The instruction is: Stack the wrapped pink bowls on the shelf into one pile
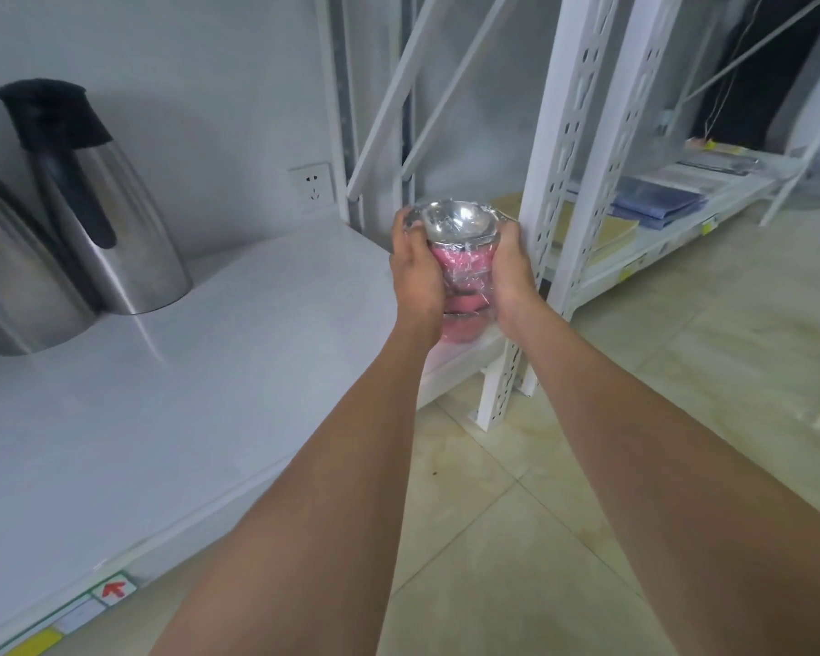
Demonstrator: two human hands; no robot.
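A pile of pink bowls (pixel 462 267) wrapped in clear film stands at the right end of the white shelf (pixel 209 371). The top bowl shows a shiny steel inside. My left hand (pixel 415 272) presses against the pile's left side and my right hand (pixel 514 269) against its right side, so both hands clasp the pile between them. The lower bowls are partly hidden behind my wrists.
Two steel vacuum jugs (pixel 100 205) with black tops stand at the shelf's left back. A white perforated upright (pixel 555 182) rises just right of the pile. A wall socket (pixel 312 187) is behind. A further rack on the right holds flat packs (pixel 654 208). Tiled floor lies below.
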